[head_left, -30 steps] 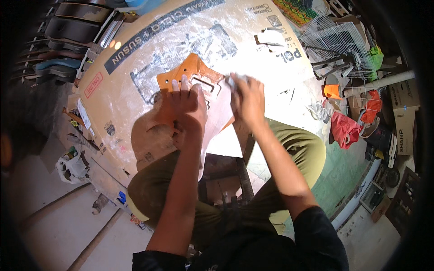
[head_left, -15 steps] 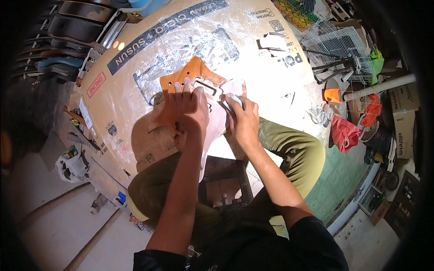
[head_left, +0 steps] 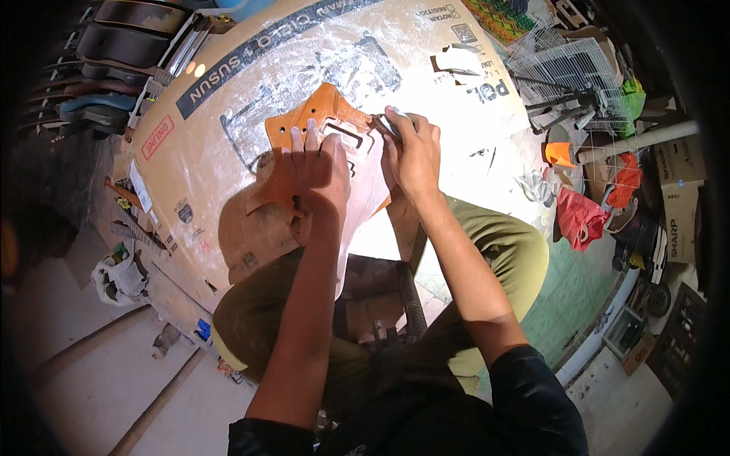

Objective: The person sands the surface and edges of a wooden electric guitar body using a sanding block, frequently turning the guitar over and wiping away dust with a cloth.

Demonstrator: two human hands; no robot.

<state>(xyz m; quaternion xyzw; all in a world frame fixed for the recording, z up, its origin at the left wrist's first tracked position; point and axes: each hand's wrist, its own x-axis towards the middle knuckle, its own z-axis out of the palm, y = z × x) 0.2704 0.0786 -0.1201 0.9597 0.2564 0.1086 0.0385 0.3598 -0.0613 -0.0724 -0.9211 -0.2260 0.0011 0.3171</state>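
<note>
An orange-brown wooden electric guitar body (head_left: 328,105) lies on the cardboard, with routed cavities and several small holes in its face. Pale dust covers its right part. My left hand (head_left: 318,169) rests flat on the body, fingers stretched out and slightly apart. At the upper right edge of the body, my right hand (head_left: 416,148) is closed round a small sanding block (head_left: 385,128), dark on the side facing the guitar. My fingers hide part of the block, and its contact with the wood is hard to make out.
Dusty printed cardboard (head_left: 220,144) spreads under the guitar body, over my knees' far side. Several guitar bodies (head_left: 125,49) hang in a rack at far left. On the right are a wire rack (head_left: 566,64), an orange cup (head_left: 560,154) and a red bag (head_left: 582,218).
My right hand has moved up and slightly right with the sanding block, which now shows its dark side. The guitar body sits slightly higher in view; my left hand stays on it.
</note>
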